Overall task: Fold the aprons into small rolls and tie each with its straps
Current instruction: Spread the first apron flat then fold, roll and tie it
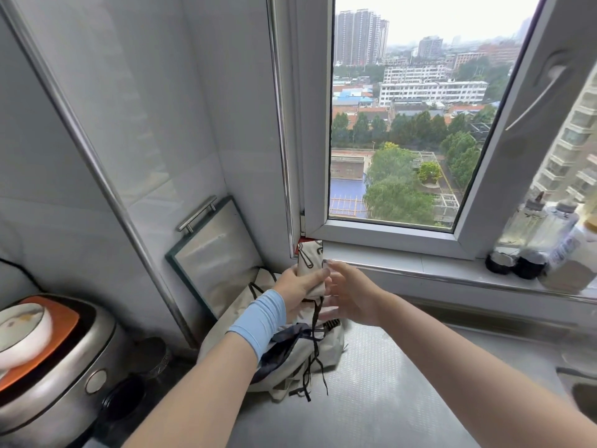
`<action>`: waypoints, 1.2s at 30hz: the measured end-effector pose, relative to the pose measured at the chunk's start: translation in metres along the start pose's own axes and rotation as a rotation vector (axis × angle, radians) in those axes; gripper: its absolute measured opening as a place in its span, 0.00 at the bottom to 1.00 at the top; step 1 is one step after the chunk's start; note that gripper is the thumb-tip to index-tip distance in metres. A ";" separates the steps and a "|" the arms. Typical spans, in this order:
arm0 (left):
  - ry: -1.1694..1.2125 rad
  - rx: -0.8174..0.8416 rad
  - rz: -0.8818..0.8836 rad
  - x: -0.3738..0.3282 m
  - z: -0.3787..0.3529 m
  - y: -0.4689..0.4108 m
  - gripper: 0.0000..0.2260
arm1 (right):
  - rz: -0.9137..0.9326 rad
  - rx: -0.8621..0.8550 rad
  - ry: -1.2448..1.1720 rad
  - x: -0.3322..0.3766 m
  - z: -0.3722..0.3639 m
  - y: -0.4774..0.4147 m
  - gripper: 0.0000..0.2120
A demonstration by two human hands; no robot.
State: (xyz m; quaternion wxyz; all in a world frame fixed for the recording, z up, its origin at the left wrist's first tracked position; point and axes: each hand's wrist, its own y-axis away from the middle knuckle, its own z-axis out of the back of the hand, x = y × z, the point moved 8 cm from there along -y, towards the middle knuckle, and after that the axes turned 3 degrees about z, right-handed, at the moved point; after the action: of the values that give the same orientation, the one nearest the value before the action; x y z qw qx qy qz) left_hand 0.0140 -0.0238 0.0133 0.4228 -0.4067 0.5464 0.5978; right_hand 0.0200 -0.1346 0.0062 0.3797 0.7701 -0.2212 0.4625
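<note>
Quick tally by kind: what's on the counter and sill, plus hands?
Rolled apron, gripped upright by the left hand: 1
Unrolled fabric pile, separate aprons not countable: 1
Hands, with the right hand open beside the roll: 2
Bottles on the sill: at least 3
Rice cooker: 1
Glass board: 1
Total: 9

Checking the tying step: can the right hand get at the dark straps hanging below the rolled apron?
Probably yes. The right hand is open beside the rolled apron held in the left hand; the straps dangle just below it, with nothing between.
</note>
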 end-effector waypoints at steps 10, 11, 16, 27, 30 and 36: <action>0.125 0.053 0.078 -0.001 0.016 0.019 0.32 | -0.082 0.137 0.375 -0.006 -0.012 0.012 0.19; 0.196 0.038 0.079 0.000 0.016 0.020 0.34 | -0.069 0.169 0.328 -0.007 -0.017 0.011 0.18; 0.341 0.018 0.046 0.007 0.019 0.019 0.31 | 0.008 0.129 0.244 -0.011 -0.020 0.006 0.16; -0.208 -0.107 0.027 0.013 0.048 0.018 0.23 | 0.141 -0.120 1.049 0.013 0.007 0.006 0.11; -0.510 -0.067 0.018 0.011 0.047 0.019 0.28 | 0.207 -0.044 1.278 0.028 -0.003 0.013 0.11; -0.973 0.048 -0.016 0.006 0.007 0.029 0.40 | 0.504 -0.026 1.855 0.066 -0.034 0.017 0.10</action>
State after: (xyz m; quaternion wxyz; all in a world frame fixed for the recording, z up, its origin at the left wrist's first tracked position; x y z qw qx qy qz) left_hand -0.0152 -0.0178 0.0168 0.6429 -0.0742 0.2959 0.7026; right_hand 0.0204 -0.1173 0.0804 0.3015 0.0236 0.0032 0.9532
